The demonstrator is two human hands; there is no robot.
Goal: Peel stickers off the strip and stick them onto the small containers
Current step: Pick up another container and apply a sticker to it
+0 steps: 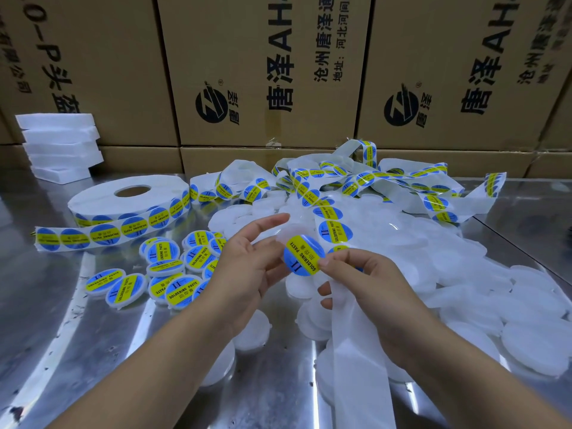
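Both hands meet over the middle of the surface (93, 335), a sheet of shiny metal. The left hand (247, 267) is turned palm-up with its fingers mostly straight. Its thumb and fingertips pinch a small container (291, 235), a pale translucent disc held up on a tilt. The right hand (365, 283) pinches the edge of a round blue-and-yellow sticker (305, 257) between thumb and forefinger. The sticker lies across the face of the container. It seems to be touching the lid, though the disc is mostly hidden behind it, so how much is pressed flat is hard to tell.

The strip (353, 351) runs down under the right hand's lower fingers as bare white backing towards the near edge of the frame. Above the hand it still carries stickers and climbs into a loose tangle at the back of the surface.

Left of the hands lies a cluster of labelled containers (167, 270), some overlapping. A wide heap of plain containers (448, 274) spreads to the right and underneath the hands. A large roll (130, 199) of stickers lies flat at the back left, with its free end trailing towards the left edge. Behind it is a stack of white blocks (58, 144). Printed cardboard boxes (266, 72) form a wall along the back.
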